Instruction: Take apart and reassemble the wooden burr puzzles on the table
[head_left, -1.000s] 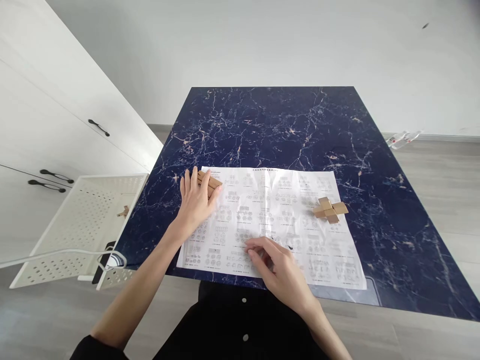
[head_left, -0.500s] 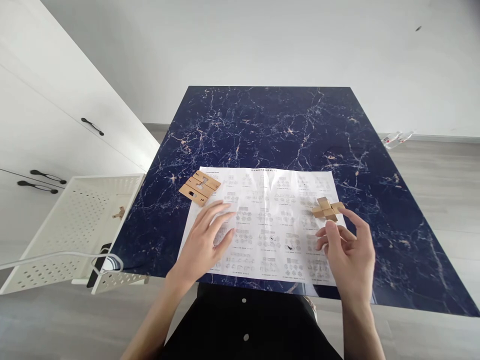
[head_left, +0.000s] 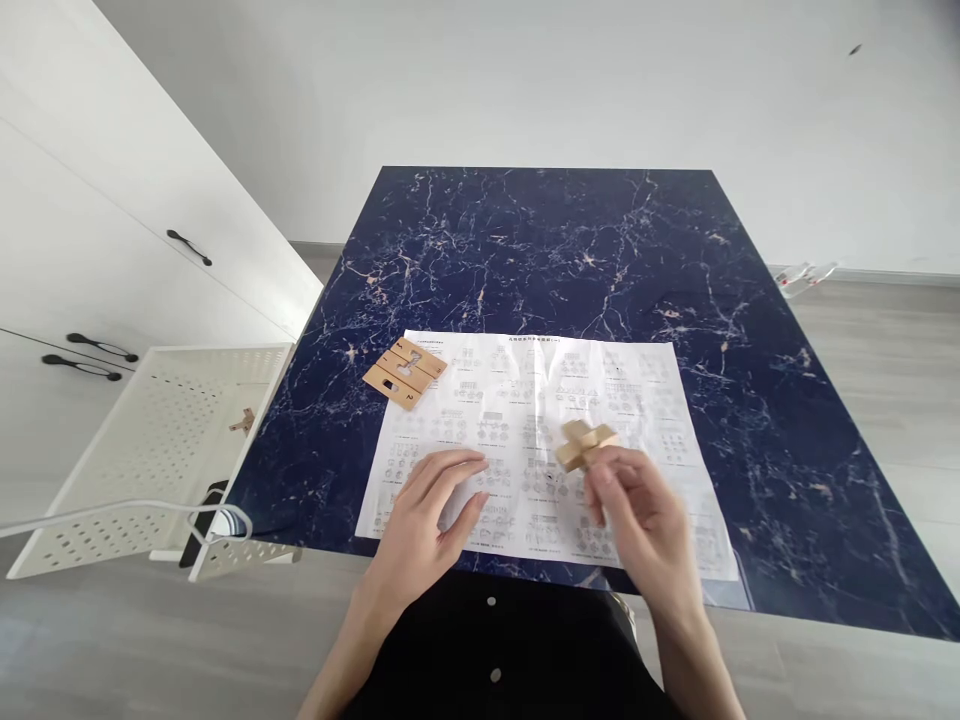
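Between the thumb and fingers of my right hand [head_left: 641, 520] is a wooden burr puzzle [head_left: 581, 443], a cross of interlocked light sticks, slightly blurred and held over the printed sheet [head_left: 517, 400]. My left hand [head_left: 431, 515] rests over the lower left of that sheet, fingers apart and a little curved, with nothing in it. Small diagrams in rows cover the creased white paper. At its upper left corner lie flat wooden pieces [head_left: 405, 372] side by side, with cut-out notches and numbers on them.
The sheet lies near the front edge of a dark blue marbled table [head_left: 540, 250]. At the left stands a white perforated basket [head_left: 112, 450] with a small wooden piece [head_left: 242, 421] in it. A white cable [head_left: 127, 505] crosses there. Clear bottles [head_left: 806, 278] stand beyond the right edge.
My right hand has taken hold of the burr puzzle, lifted it and carried it left towards the middle of the sheet. My left hand has shifted slightly right and down.
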